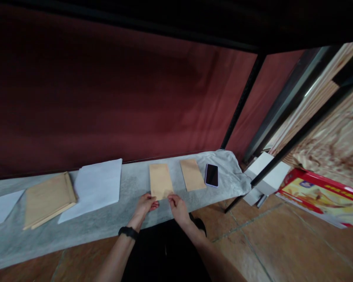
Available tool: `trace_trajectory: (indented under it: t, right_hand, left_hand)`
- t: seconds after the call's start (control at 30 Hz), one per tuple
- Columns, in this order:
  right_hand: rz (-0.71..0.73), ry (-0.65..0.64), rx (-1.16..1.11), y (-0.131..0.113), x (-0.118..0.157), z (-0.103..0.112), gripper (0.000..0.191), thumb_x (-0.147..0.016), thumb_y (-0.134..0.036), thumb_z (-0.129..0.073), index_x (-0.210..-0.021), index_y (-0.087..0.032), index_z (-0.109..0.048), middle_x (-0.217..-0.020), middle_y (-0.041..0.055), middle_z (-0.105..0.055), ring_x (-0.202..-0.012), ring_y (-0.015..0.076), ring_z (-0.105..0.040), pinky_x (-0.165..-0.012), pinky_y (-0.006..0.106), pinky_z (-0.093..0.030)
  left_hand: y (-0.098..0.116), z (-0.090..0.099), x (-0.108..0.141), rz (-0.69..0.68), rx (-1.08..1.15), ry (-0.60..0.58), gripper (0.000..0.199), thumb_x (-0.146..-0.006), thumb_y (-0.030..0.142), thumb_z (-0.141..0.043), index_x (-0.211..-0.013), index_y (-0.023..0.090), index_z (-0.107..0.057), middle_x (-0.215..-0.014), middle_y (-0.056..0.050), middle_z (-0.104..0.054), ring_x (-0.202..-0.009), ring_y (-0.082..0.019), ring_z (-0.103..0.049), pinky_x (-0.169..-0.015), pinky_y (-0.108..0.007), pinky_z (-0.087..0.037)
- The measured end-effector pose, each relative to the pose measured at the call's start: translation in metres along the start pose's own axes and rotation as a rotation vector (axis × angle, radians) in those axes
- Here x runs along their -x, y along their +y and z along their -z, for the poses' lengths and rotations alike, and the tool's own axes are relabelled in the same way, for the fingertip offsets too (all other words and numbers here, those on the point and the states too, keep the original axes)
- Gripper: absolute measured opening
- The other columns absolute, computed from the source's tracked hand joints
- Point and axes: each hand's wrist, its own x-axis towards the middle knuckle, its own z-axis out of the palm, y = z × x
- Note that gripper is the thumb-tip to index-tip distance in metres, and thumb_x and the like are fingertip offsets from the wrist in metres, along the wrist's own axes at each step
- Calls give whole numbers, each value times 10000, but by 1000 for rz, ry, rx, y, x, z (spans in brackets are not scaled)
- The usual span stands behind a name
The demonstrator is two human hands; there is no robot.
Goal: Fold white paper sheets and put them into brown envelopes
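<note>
A small brown paper envelope [161, 180] lies in front of me on the grey cloth. My left hand [146, 204] pinches its near left corner, the curled fingers partly under the edge. At the near right corner, my right hand [178, 207] grips the paper between thumb and fingers. To the right is another flat brown envelope [193, 175], apart from both hands. A phone [211, 175] with a dark screen and a pale purple edge lies beyond it.
A grey cloth [135, 188] covers the long narrow shelf. Leftward lie white paper sheets [97, 184], larger brown envelopes [48, 197] and another white sheet [2, 207]. A dark post [244, 102] rises at the right end. White boxes [267, 172] and a red-and-yellow carton [320, 196] stand beyond.
</note>
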Motion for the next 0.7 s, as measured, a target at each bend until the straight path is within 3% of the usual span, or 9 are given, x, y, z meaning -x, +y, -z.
trace_trajectory:
  t: [0.07, 0.17, 0.23, 0.33, 0.4, 0.47, 0.57, 0.63, 0.7]
  right_hand:
    - [193, -26, 253, 2, 2, 8, 304, -957, -238, -546, -1226, -224, -687, -1310, 89, -676, -1266, 237, -585, -1140, 438, -406]
    - [501, -90, 727, 8, 1, 17, 424, -1021, -285, -501, -1439, -233, -544, -1506, 77, -538, -1406, 225, -468, -1204, 443, -328]
    - [597, -102, 900, 15, 1, 19, 445, -1040, -352, -501, -1471, -239, -511, -1534, 71, -506, -1416, 218, -459, -1212, 437, -314]
    - [654, -84, 987, 24, 0, 19, 463, -1054, -406, -478, -1488, -243, -493, -1553, 65, -480, -1411, 215, -470, -1209, 429, -311]
    - [667, -69, 995, 27, 0, 17, 472, -1058, -415, -467, -1497, -242, -481, -1557, 63, -472, -1413, 218, -468, -1209, 432, -306]
    - [669, -58, 997, 29, 0, 16, 471, -1056, -413, -468, -1495, -243, -483, -1553, 63, -477, -1413, 217, -468, -1211, 436, -302]
    - [655, -45, 995, 29, -1, 14, 458, -1050, -410, -480, -1476, -242, -510, -1540, 65, -494, -1405, 218, -477, -1214, 440, -295]
    - [643, -46, 987, 28, -1, 13, 452, -1045, -411, -489, -1463, -240, -526, -1528, 67, -511, -1397, 222, -486, -1214, 443, -298]
    - [638, -55, 970, 28, -2, 13, 458, -1043, -418, -492, -1465, -242, -523, -1523, 66, -518, -1396, 222, -486, -1213, 444, -302]
  left_hand:
    - [0, 2, -3, 15, -41, -10, 217, -763, 267, -724, -740, 202, -518, -546, 17, -649, -522, -139, -654, -575, -245, -529]
    - [0, 5, -5, 20, -113, -31, 177, -811, 285, -679, -772, 193, -532, -576, 1, -659, -553, -146, -663, -616, -264, -539]
    - [-1, 9, -4, 10, -178, -27, 164, -843, 313, -648, -798, 189, -550, -595, -11, -665, -578, -162, -672, -630, -280, -539]
    - [-5, 14, 1, -22, -291, 43, 164, -872, 354, -613, -839, 197, -577, -626, -20, -665, -668, -206, -699, -663, -307, -530]
    - [-8, 12, 2, -157, -440, 145, 177, -909, 377, -558, -908, 207, -608, -723, -42, -696, -792, -228, -714, -740, -331, -529]
    - [-9, 3, -3, -438, -642, 212, 261, -966, 374, -448, -1033, 208, -638, -923, -82, -736, -953, -229, -704, -865, -357, -523]
    - [-4, -19, -26, -834, -860, 141, 436, -1011, 341, -319, -1301, 168, -594, -1357, -133, -645, -1288, -221, -569, -1093, -382, -433]
    - [2, -33, -48, -897, -1002, 110, 511, -1016, 358, -304, -1424, 138, -521, -1537, -140, -499, -1450, -248, -410, -1189, -428, -333]
    - [7, -44, -68, -861, -1129, 91, 559, -1019, 386, -293, -1487, 132, -465, -1602, -132, -413, -1506, -271, -319, -1223, -462, -268]
